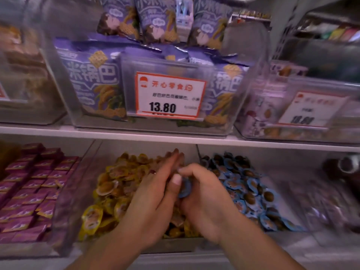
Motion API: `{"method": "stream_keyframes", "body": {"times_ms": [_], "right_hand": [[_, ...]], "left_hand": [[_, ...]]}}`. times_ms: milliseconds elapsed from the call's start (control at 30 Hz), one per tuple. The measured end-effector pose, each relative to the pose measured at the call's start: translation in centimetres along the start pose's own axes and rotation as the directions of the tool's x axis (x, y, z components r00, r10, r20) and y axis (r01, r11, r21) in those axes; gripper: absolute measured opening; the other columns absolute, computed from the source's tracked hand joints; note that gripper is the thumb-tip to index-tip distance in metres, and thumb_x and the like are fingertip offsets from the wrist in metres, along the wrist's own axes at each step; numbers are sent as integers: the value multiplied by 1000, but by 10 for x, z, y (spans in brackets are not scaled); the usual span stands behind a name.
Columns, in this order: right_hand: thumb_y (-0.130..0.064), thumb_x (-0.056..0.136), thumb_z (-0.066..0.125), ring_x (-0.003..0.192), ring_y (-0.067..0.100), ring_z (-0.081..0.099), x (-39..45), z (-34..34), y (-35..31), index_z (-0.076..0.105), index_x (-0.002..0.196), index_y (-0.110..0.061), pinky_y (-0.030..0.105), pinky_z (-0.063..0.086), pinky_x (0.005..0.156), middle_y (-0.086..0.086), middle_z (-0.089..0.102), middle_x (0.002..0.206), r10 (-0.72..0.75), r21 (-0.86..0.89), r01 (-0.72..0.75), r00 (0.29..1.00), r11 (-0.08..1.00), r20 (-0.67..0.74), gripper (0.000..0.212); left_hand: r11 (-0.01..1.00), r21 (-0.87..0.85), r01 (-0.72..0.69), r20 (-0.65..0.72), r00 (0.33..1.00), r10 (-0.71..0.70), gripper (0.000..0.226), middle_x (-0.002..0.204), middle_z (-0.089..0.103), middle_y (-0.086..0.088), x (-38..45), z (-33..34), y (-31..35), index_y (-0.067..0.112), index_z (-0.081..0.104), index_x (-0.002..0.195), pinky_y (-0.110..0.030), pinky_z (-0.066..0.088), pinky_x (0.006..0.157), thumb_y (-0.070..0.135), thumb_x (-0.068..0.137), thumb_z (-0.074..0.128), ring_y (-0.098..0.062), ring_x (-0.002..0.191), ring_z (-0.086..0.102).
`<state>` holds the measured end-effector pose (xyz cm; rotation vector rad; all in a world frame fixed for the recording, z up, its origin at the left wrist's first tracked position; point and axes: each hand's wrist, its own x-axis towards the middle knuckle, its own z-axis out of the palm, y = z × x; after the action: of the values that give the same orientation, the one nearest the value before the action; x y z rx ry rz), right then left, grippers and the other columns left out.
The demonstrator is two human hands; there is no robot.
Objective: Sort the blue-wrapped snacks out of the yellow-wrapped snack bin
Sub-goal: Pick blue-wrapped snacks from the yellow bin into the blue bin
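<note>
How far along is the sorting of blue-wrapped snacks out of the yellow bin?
Done: the visible top of the yellow-wrapped snack bin shows no loose blue wrappers.
In hand: the right hand grips a blue-wrapped snack, the left hand beside it.
Left: moving it to the blue-wrapped snack bin; blue ones may hide deeper.

**Two bare hands meet mid-frame**

Both forearms reach in from the bottom edge, angling toward each other until the hands touch at the centre. The left hand (pixel 155 193) lies flat and extended, fingers straight and close together, pointing forward, its thumb pressed down toward the right hand. The right hand (pixel 202 195) is curled, knuckles up, fingers folded inward in a closed grip on a blue-wrapped snack (pixel 185 189), pinched between it and the left thumb.
</note>
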<state>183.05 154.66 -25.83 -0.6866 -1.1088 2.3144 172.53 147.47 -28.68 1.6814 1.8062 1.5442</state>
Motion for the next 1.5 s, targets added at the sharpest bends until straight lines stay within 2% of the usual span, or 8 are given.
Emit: {"method": "stream_keyframes", "body": {"times_ms": [133, 233, 333, 500, 767, 1000, 1367, 1500], "right_hand": [[-14, 91, 65, 62, 17, 58, -9, -34, -29, 73, 94, -8, 24, 41, 46, 9, 66, 79, -224, -248, 180, 961, 952, -161, 11], [-21, 93, 64, 63, 12, 64, -7, -73, -55, 72, 91, -23, 20, 45, 49, -3, 70, 76, -504, -837, 180, 854, 516, -127, 8], [-29, 92, 61, 88, 16, 65, 4, -100, -55, 67, 115, -23, 24, 47, 68, -5, 64, 95, -513, -997, -83, 856, 0, -72, 24], [-39, 91, 57, 109, 1, 51, 13, -75, -17, 63, 121, -28, 0, 34, 89, -10, 51, 123, -554, -961, 258, 816, 96, 164, 33], [-30, 91, 58, 127, 10, 44, 16, -65, 11, 61, 123, -27, 20, 39, 108, -13, 23, 141, -558, -966, 249, 812, 66, 171, 32], [-29, 86, 57, 120, 0, 38, 20, -67, 15, 65, 115, -28, -6, 21, 95, -10, 30, 137, -599, -961, 263, 784, 86, 161, 31], [-33, 82, 54, 125, 1, 36, 18, -64, 15, 64, 114, -27, 3, 27, 99, -16, 27, 134, -584, -964, 250, 797, 87, 154, 34], [-24, 86, 62, 124, -1, 33, 19, -66, 15, 64, 114, -29, -7, 19, 93, -15, 26, 137, -583, -966, 246, 798, 78, 155, 29]], "left_hand": [[883, -456, 111, 96, 993, -75, 39, 137, 60, 11, 11, -5, -3, 33, 54, 136, -24, 45, 103, 38, 97, 51, -9, 129, 54], [972, -17, 233, 160, 961, -227, 16, 105, 73, 10, 21, -33, -29, 35, 70, 106, -35, 53, 94, 28, 98, 57, -11, 101, 68], [885, 448, 127, 396, 859, -324, 21, 102, 63, 28, 10, -48, -48, 43, 64, 102, -26, 47, 93, 58, 89, 57, 6, 98, 59], [611, 784, -111, 485, 725, -490, 95, 152, 29, 19, 6, -29, -69, 52, 22, 145, -40, 23, 117, 98, 62, 26, -19, 138, 35], [489, 793, -364, 570, 727, -383, 49, 152, 42, 8, 105, -39, -103, 39, 47, 143, -37, 33, 113, 52, 95, 49, -18, 140, 39], [343, 793, -503, 601, 738, -307, 21, 113, 64, -2, 97, -29, -86, 21, 70, 102, -36, 45, 96, 20, 87, 56, -25, 110, 58], [360, 902, -239, 422, 668, -613, 80, 142, 47, -10, 81, 6, -107, 23, 33, 146, -44, 35, 106, 69, 82, 52, -31, 127, 47], [672, 741, 6, 466, 716, -520, 65, 122, 62, -2, 81, 4, -109, 30, 54, 127, -36, 48, 95, 67, 74, 64, -23, 112, 61]]}}
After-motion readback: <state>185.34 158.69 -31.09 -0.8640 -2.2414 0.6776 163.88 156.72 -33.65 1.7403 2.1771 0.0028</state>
